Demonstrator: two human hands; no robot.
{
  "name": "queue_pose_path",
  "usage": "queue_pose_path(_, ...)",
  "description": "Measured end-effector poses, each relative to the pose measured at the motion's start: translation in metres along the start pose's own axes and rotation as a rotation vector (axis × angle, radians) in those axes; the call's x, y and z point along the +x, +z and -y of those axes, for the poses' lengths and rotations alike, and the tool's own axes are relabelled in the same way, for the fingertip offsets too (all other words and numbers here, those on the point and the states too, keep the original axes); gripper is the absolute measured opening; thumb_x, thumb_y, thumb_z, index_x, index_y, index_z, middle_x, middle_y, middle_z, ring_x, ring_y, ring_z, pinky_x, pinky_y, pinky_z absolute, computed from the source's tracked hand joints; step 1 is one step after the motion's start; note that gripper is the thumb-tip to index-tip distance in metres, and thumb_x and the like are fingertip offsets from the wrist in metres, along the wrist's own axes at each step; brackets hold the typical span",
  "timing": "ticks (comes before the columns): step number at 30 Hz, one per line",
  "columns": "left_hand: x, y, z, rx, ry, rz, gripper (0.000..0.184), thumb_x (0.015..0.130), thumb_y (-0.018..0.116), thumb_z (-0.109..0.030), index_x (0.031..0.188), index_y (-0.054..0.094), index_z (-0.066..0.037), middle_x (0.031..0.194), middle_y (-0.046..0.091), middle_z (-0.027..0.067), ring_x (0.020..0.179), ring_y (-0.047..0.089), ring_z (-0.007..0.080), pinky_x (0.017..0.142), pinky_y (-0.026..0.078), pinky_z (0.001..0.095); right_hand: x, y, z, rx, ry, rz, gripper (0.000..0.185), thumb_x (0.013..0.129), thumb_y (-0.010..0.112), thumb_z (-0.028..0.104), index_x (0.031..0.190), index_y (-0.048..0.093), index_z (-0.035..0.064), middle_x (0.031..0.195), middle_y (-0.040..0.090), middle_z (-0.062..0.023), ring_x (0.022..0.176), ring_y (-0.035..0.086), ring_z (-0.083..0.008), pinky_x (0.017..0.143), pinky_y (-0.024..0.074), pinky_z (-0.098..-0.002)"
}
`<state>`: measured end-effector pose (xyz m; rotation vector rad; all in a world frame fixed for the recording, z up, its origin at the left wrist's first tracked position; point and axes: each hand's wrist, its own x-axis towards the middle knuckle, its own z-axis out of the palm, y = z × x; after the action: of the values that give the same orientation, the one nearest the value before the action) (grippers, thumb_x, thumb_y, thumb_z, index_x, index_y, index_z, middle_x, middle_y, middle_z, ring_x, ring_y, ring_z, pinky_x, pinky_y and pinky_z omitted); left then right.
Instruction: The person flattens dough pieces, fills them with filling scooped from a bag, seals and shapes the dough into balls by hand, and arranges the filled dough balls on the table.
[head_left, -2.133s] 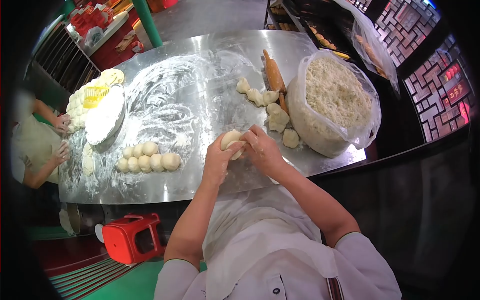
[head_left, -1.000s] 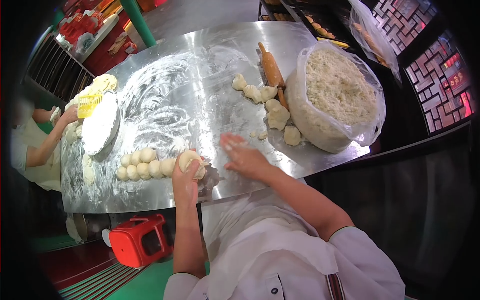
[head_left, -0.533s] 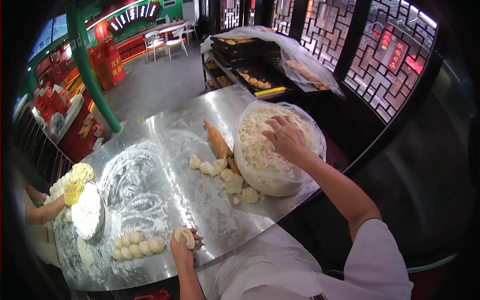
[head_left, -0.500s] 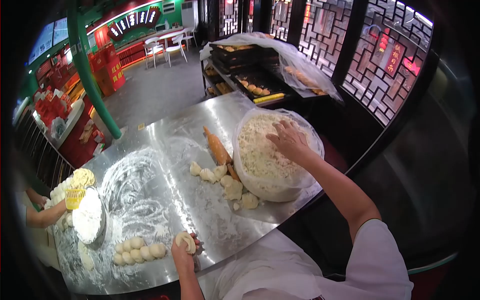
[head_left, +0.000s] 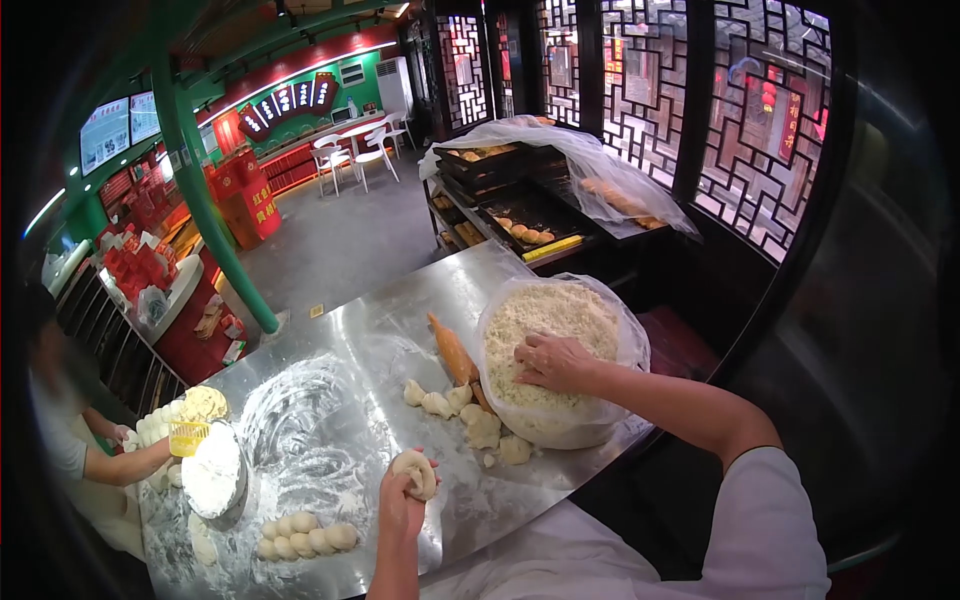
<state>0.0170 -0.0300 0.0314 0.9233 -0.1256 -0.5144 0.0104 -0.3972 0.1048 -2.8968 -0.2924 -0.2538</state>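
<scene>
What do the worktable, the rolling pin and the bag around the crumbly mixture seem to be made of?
Worktable: smooth, shiny metal, probably stainless steel, from its reflected streaks. Rolling pin: likely wood, smooth, given its warm brown colour. Bag: thin, glossy plastic, judging by its translucent, crinkled edge.

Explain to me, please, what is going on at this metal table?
A person is working with dough and a crumbly mixture. The left hand holds a dough piece with a hollow in it, while the right hand has its fingers at the mixture, which sits in clear plastic. Rows of dough balls lie on the table, and a rolling pin lies beside the plastic. At the left end, another person stands near a pan of white powder.
</scene>
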Motion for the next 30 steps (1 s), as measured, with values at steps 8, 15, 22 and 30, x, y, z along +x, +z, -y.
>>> queue_pose_path(8, 0.059, 0.123, -0.015, 0.168, -0.021, 0.211, 0.041, 0.095, 0.067, -0.020, 0.127, 0.055, 0.003, 0.099, 0.066, 0.0139, 0.081, 0.065, 0.0193, 0.068, 0.052, 0.0295, -0.003, -0.005, -0.015, -0.042, 0.150, 0.000, 0.038, 0.094, 0.062, 0.045, 0.097, 0.063, 0.0065, 0.088, 0.070, -0.0161, 0.090, 0.069, -0.0352, 0.072, 0.0524, -0.0455)
queue_pose_path(15, 0.119, 0.182, -0.003, 0.452, 0.034, 0.206, 0.022, 0.097, 0.059, -0.010, 0.113, 0.060, 0.004, 0.092, 0.069, 0.0133, 0.072, 0.067, 0.0185, 0.059, 0.053, 0.0281, -0.021, -0.039, -0.040, 0.463, 0.110, 0.017, 0.044, 0.084, 0.070, 0.012, 0.122, 0.049, 0.0070, 0.106, 0.063, -0.0195, 0.106, 0.063, -0.0339, 0.090, 0.0489, -0.0407)
queue_pose_path(22, 0.165, 0.188, 0.026, 0.411, -0.094, 0.188, 0.028, 0.097, 0.061, -0.015, 0.118, 0.057, 0.003, 0.104, 0.068, 0.0118, 0.088, 0.067, 0.0194, 0.076, 0.055, 0.0325, -0.029, -0.052, -0.033, 0.669, 0.059, -0.124, 0.046, 0.081, 0.070, 0.002, 0.123, 0.051, 0.0031, 0.099, 0.063, -0.0140, 0.092, 0.063, -0.0249, 0.083, 0.0502, -0.0376)
queue_pose_path(30, 0.156, 0.202, 0.043, 0.615, 0.065, 0.263, 0.037, 0.092, 0.073, -0.022, 0.120, 0.059, -0.002, 0.104, 0.064, 0.0040, 0.095, 0.060, 0.0112, 0.085, 0.049, 0.0271, -0.020, -0.019, -0.026, 0.405, -0.072, -0.257, 0.024, 0.089, 0.064, 0.006, 0.109, 0.051, 0.0027, 0.097, 0.064, -0.0214, 0.092, 0.062, -0.0414, 0.079, 0.0483, -0.0451)
